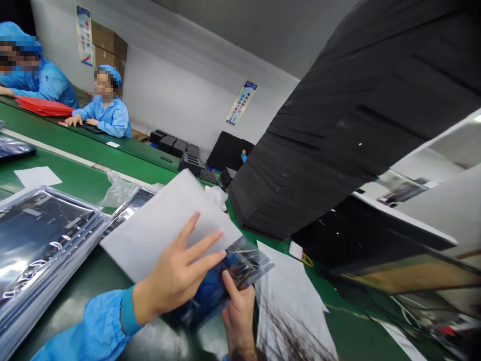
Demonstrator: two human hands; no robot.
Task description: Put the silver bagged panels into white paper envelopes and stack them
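My left hand is spread over a white sheet, its fingertips near the sheet's lower right edge. Beside that edge is a shiny, see-through plastic bag that looks dark blue lower down. What the bag contains is blurred and partly hidden by my left hand. My right hand grips the near side of the bag, thumb on top and the other fingers underneath. To the left rises a stack of flat dark items in clear bags, and another bagged item lies partly behind the white sheet.
Loose white papers lie on the green bench to the right. A black-covered structure slants over the right side, with a monitor below. Two co-workers in blue sit across the line, near red folders. Crumpled plastic lies ahead.
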